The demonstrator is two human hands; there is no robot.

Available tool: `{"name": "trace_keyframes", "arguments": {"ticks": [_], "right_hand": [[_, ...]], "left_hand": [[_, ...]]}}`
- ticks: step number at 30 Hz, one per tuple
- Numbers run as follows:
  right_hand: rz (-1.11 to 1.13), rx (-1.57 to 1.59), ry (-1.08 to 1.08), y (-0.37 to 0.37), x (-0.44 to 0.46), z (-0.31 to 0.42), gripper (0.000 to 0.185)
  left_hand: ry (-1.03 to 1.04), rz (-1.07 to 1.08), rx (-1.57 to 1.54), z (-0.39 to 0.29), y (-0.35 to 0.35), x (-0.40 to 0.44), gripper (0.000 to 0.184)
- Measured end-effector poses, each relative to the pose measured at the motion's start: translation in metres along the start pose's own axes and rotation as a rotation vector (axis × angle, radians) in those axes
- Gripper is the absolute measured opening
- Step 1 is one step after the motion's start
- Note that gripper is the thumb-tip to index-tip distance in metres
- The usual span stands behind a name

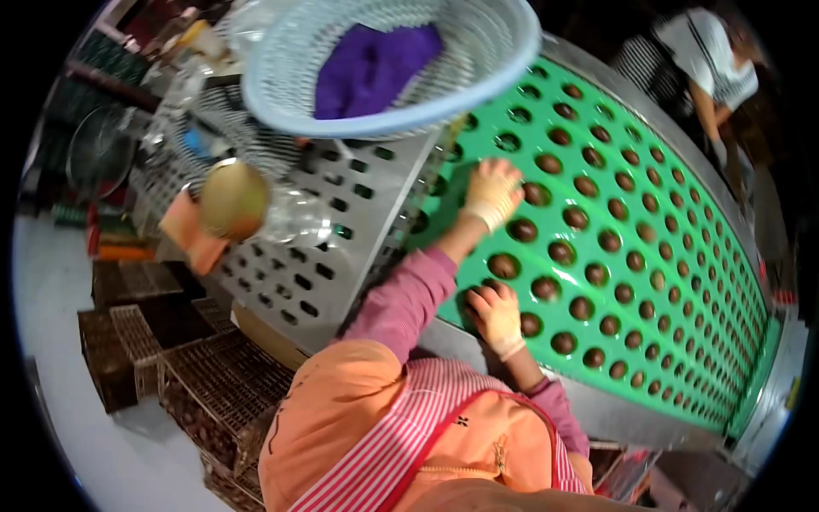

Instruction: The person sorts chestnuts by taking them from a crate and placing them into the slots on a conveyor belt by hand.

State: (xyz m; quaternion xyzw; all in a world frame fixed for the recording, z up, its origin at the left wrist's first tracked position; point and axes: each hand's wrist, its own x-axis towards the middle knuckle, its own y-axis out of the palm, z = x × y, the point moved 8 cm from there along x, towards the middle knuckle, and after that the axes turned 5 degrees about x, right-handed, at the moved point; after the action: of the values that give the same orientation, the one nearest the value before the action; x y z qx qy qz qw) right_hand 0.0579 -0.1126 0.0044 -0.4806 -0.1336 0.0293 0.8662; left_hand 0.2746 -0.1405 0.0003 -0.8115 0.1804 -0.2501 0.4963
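A sloping green board (554, 309) has rows of round holes, many with a brown, egg-like ball (576, 218) in them. My left hand (493, 194), in a pale glove with a band at the wrist, reaches over the upper left part of the board. Its fingers are curled downward beside another ball (536, 194); what lies under them is hidden. Nearer my body, my right hand (497, 317) is gloved the same way and bent over the lower left edge of the board. Its fingers are curled in as well, and their grip cannot be made out.
Above my left arm sits a pale blue basket (290, 115) with purple cloth (371, 68). A perforated metal table (341, 224) carries a round golden lid-like thing (234, 200) and clear plastic. Stacked crates (226, 375) stand at lower left. Another person (708, 68) is across the board.
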Motion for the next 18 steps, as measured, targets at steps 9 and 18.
{"name": "trace_keyframes", "arguments": {"ticks": [9, 18], "right_hand": [[-0.616, 0.001, 0.301, -0.099, -0.125, -0.032, 0.033], [-1.213, -0.282, 1.497, -0.164, -0.605, -0.078, 0.045]], "left_hand": [[0.244, 0.149, 0.078, -0.057, 0.016, -0.145, 0.053], [0.086, 0.107, -0.08, -0.067, -0.063, -0.191, 0.054]]}}
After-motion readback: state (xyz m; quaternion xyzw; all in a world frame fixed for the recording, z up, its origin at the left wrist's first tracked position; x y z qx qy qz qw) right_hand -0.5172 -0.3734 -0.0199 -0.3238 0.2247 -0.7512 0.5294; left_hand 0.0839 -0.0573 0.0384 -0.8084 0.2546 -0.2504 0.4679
